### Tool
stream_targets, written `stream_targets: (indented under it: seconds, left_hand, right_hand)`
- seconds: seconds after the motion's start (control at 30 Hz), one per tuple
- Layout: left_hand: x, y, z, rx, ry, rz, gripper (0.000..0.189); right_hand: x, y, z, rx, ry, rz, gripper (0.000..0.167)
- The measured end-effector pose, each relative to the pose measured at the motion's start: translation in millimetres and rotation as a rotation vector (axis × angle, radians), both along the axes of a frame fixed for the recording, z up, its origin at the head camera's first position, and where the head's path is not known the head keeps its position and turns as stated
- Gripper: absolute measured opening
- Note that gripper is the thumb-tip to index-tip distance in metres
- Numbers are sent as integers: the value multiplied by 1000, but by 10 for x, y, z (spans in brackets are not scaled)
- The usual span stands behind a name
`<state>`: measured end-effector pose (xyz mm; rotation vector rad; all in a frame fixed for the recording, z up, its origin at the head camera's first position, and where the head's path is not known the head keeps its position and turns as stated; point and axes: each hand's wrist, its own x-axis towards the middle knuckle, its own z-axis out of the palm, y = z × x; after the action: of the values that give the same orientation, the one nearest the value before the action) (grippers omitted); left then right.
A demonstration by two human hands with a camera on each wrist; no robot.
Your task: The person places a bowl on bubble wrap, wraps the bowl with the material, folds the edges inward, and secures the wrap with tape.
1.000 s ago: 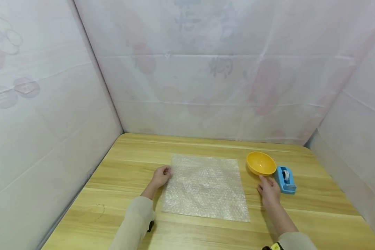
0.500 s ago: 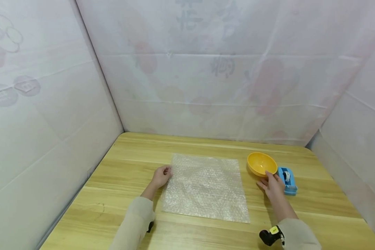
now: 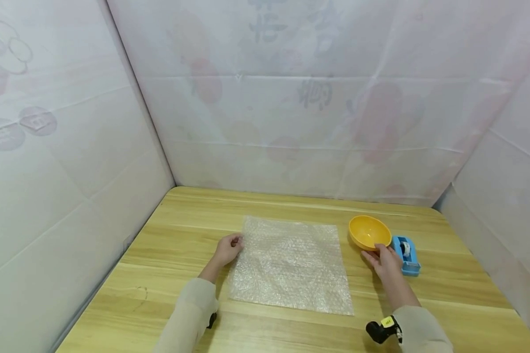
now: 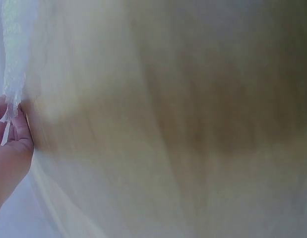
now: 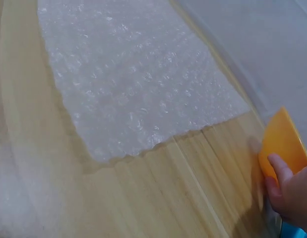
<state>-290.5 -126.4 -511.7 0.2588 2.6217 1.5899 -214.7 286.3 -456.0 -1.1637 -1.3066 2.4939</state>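
A square sheet of clear bubble wrap (image 3: 291, 264) lies flat on the wooden table. At its left edge, my left hand (image 3: 227, 249) pinches the border; the left wrist view shows the plastic edge between thumb and fingers (image 4: 22, 130). To the sheet's right stands a yellow bowl (image 3: 369, 230), its inside facing up. My right hand (image 3: 386, 262) grips the bowl's near rim, thumb over the edge and fingers below. In the right wrist view the bowl (image 5: 283, 144) is seen side-on, with the right hand (image 5: 294, 193) at its wall.
A blue tape dispenser (image 3: 410, 264) with a roll of tape stands just right of the bowl, close beside my right hand. Bare wooden table (image 3: 181, 215) surrounds the sheet. Pale printed cloth (image 3: 265, 113) hangs behind the table and along both sides.
My right hand has moved up from just below the bowl and taken hold of its near rim. The left hand and the bubble wrap have stayed in place.
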Motion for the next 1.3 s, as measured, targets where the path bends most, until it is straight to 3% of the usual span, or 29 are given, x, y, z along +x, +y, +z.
stream_targets:
  seconds: [0.5, 0.6, 0.87, 1.13, 1.3]
  left_hand:
    - [10, -16, 11, 26, -14, 13, 28]
    - [7, -18, 13, 29, -13, 11, 28]
    - [7, -9, 21, 29, -17, 7, 27]
    - [-13, -1, -2, 29, -17, 3, 28]
    - [-6, 16, -1, 29, -31, 3, 29]
  right_hand:
    - [82, -117, 65, 45, -45, 13, 62]
    - [112, -165, 95, 37, -21, 74, 64]
    - [157, -358, 136, 77, 99, 337, 65]
    - [140, -604, 87, 157, 150, 434, 54]
    - [119, -747, 52, 181, 185, 498, 57]
